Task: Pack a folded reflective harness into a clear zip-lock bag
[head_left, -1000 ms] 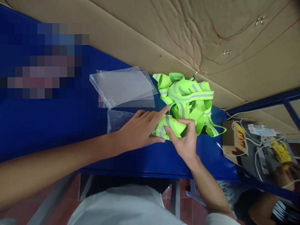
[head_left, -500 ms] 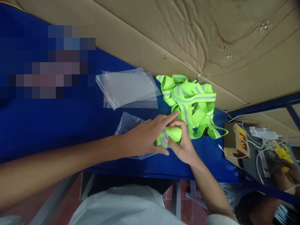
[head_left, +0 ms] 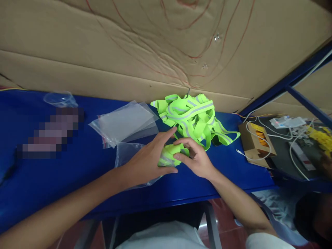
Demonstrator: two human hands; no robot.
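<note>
A rolled bundle of neon-yellow reflective strap with grey stripes sits between my two hands. My left hand curves around its left side, thumb below and fingers above, gripping a clear plastic bag whose film seems to wrap part of the bundle. The rest of the bag lies flat under my left hand and wrist. My right hand holds the bundle's right end with bent fingers and thumb. Just behind my hands lies a loose heap of the same reflective straps.
Clear zip bags lie stacked on the blue table. A clear plastic cup and a blurred-out object stand left. A cardboard box and white cable are right, near a person. Cardboard panelling rises behind.
The view has swung, showing more of the panelling and the cup at left. The bundle now sits further into my left hand, and my right fingers have shifted around its end.
</note>
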